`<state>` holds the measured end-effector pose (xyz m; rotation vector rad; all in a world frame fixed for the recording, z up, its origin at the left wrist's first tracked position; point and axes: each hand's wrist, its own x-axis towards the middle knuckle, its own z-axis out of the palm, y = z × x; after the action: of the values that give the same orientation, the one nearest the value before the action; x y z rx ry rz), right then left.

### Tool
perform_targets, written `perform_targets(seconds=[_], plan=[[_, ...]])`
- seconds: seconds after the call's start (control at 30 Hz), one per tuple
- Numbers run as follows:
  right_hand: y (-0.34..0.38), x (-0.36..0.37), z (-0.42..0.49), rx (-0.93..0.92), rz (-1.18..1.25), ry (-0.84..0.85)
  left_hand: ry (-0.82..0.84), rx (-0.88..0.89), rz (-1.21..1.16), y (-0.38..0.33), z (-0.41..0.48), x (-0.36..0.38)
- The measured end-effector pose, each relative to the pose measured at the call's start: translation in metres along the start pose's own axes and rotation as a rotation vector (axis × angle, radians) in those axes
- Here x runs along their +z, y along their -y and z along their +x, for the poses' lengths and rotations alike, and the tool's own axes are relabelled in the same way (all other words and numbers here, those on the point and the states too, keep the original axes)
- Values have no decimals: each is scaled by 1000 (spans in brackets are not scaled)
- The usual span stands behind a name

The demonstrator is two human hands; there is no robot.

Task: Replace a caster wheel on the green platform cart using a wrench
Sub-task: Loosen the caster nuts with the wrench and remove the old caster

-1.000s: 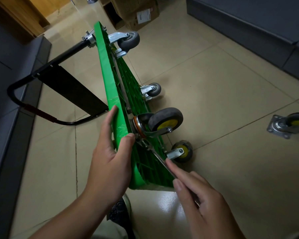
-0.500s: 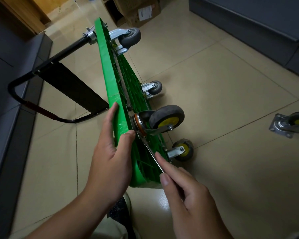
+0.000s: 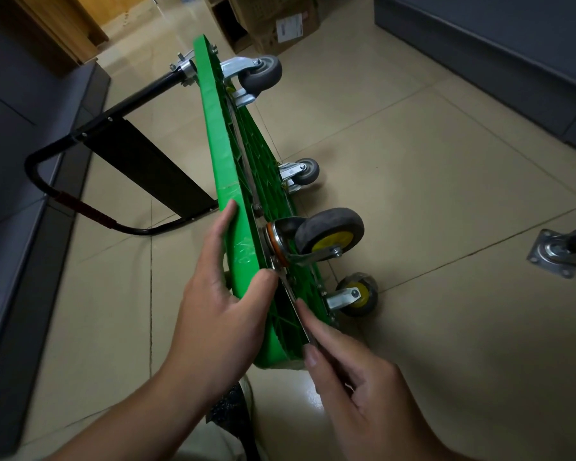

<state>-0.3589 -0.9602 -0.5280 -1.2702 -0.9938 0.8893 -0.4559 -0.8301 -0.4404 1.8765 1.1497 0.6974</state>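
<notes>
The green platform cart (image 3: 218, 151) stands on its long edge on the tiled floor, underside facing right. My left hand (image 3: 220, 304) grips its upper edge, thumb on the underside. My right hand (image 3: 350, 377) holds a flat metal wrench (image 3: 293, 297) whose head sits at the mounting plate of a yellow-hubbed caster (image 3: 330, 236). A second yellow-hubbed caster (image 3: 358, 294) is below it near the floor. Two grey casters (image 3: 261, 73) (image 3: 301, 173) are fixed farther along the cart.
A loose caster with a square plate (image 3: 562, 251) lies on the floor at the right edge. The cart's black handle (image 3: 80, 134) lies folded out to the left. Dark cabinets run along the left and the far right. A cardboard box (image 3: 280, 24) stands at the back.
My right hand has swung the wrench handle up and left, toward the cart's underside. My left hand keeps its grip on the cart's edge.
</notes>
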Motion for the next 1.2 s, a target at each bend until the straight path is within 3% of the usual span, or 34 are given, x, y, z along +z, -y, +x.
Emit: perform_targets(seconds=[0.17, 0.47, 0.6, 0.83, 1.03, 1.2], plan=[[-39, -20, 23, -134, -184, 38, 24, -30, 32, -4, 1, -3], [-57, -17, 39, -205, -197, 164, 38, -1, 113, -1, 1, -6], [-40, -19, 21, -180, -232, 112, 21, 6, 118, -1, 2, -5], [-33, -23, 7, -112, -319, 166, 10, -15, 109, -1, 1, -6], [-18, -28, -2, -117, -392, 82, 8, -22, 101, -2, 1, -4], [18, -29, -8, 151, -145, 109, 8, 1, 91, -2, 0, -5]])
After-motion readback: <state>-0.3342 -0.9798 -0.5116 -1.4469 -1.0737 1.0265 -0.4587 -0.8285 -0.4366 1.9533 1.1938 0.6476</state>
